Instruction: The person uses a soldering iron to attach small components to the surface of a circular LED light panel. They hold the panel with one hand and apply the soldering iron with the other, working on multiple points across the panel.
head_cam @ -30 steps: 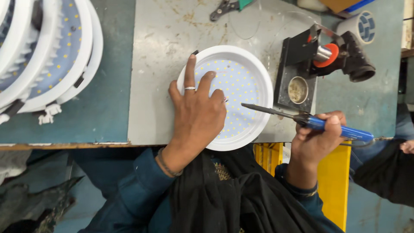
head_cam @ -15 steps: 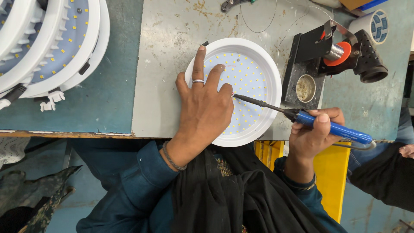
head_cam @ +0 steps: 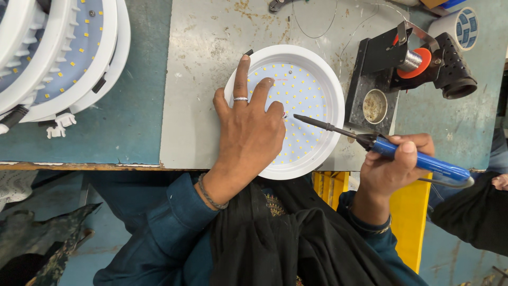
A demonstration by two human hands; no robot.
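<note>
The round white LED lamp panel (head_cam: pixel 307 100) is lying flat on the grey surface (head_cam: pixel 211 63), at its near edge. The left hand (head_cam: pixel 248 132) is pressing down on the panel's left half, fingers (head_cam: pixel 242 74) spread. The right hand (head_cam: pixel 394 164), right of the panel, is gripping a blue-handled soldering iron (head_cam: pixel 386 145), fingers wrapped around the handle; its tip is touching the panel near the centre. A black soldering stand (head_cam: pixel 381 74) is sitting just right of the panel. Stacked white lamp panels (head_cam: pixel 63 58) are lying well left of it.
</note>
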